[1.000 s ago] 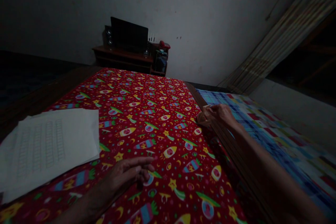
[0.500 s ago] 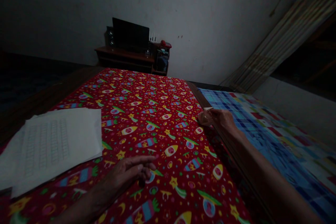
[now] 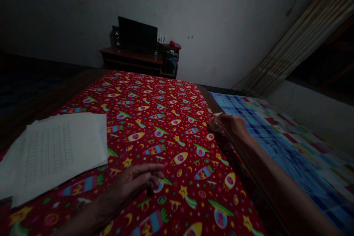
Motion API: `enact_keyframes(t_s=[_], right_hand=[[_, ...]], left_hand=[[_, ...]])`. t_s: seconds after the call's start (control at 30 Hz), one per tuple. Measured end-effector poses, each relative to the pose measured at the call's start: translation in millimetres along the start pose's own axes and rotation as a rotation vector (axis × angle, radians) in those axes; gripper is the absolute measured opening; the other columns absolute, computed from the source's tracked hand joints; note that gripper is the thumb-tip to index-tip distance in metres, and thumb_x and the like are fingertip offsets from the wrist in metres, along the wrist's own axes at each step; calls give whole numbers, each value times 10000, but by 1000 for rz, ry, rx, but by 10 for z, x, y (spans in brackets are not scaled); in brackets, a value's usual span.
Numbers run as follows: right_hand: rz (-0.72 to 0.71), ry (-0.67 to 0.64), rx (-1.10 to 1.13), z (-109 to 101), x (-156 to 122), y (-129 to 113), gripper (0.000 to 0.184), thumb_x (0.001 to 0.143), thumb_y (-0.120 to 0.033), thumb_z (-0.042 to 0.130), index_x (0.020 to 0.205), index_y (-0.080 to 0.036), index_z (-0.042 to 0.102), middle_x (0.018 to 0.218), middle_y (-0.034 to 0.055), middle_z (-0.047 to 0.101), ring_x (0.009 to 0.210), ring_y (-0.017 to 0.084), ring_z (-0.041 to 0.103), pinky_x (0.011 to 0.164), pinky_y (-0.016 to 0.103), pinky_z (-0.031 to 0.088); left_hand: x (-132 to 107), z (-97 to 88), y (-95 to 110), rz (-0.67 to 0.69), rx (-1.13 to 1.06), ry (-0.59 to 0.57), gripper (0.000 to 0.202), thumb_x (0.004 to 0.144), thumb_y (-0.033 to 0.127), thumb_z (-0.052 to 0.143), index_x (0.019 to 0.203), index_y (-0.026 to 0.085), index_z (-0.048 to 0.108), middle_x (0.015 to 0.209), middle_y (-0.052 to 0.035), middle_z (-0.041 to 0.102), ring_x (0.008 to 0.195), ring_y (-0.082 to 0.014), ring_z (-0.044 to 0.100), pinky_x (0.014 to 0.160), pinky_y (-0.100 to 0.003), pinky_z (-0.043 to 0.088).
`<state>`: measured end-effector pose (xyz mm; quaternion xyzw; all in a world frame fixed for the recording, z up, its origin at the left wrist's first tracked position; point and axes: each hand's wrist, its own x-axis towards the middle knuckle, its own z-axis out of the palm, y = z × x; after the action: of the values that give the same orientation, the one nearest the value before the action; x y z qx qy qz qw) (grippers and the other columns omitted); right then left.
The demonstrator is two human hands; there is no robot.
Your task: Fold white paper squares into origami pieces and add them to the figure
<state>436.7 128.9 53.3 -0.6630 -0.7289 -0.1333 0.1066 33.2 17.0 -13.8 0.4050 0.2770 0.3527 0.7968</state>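
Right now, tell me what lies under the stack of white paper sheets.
Red cloth printed with colourful rockets shows along the right and lower edges of the white paper sheets; anything beneath their middle is covered from view.

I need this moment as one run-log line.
left hand: open, over red cloth; right hand: pinching small brownish item; papers: on red cloth
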Motion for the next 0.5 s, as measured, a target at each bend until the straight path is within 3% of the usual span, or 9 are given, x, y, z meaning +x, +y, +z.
enact_keyframes(t_s=[0.2,0.33,0.5], right_hand=[[-7,17,-16,-105,55,177,317,782,-275,459,923,-176,724,855,91,721,730,210,636,565,241,348],[-41,-116,-55,-198,105,256,305,761,-271,466,863,-158,730,756,75,703,633,181,604,515,233,310],[-59,-202,-69,-238,143,156,307,767,-285,459,771,-135,727,639,66,649,550,141,536,493,229,273]], left_hand=[[12,6,2,-1,-18,6,354,737,371,711,1039,185,704,927,-107,679,739,-169,611,644,-261,488],[-1,20,11,-5,3,14,339,747,367,702,1035,187,706,930,-104,681,742,-164,609,654,-254,484],[-2,25,21,-1,7,25,329,752,361,697,1031,188,706,925,-101,682,737,-161,606,655,-255,485]])
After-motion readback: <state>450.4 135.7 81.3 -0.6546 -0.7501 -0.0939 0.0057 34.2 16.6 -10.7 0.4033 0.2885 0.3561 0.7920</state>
